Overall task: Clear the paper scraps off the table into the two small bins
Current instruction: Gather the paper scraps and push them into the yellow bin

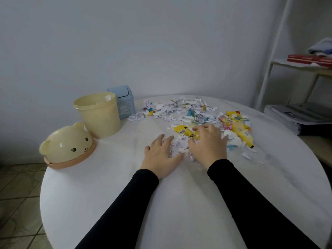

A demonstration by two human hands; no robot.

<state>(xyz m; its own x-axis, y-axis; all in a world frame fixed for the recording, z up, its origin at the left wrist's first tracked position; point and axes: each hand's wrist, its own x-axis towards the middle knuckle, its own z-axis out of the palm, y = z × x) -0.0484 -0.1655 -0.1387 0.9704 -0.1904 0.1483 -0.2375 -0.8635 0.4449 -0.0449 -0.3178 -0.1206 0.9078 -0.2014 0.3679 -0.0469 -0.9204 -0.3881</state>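
Observation:
Torn paper scraps [179, 112], white, yellow and blue, lie spread over the far right half of the round white table [111, 194]. My left hand [161, 155] and my right hand [208, 142] lie palm down on the nearest scraps, a small white heap [180, 145] between them. The fingers of both hands are spread and gently bent over the paper. An open cream bin [98, 115] stands at the far left. A small blue bin [124, 101] with a swing lid stands just behind it.
The cream bin's bear-faced lid [69, 145] rests on the table's left edge. A white shelf unit [294, 69] with red books and folded cloth stands at the right, a stack of papers [296, 114] below it. Tiled floor shows at the lower left.

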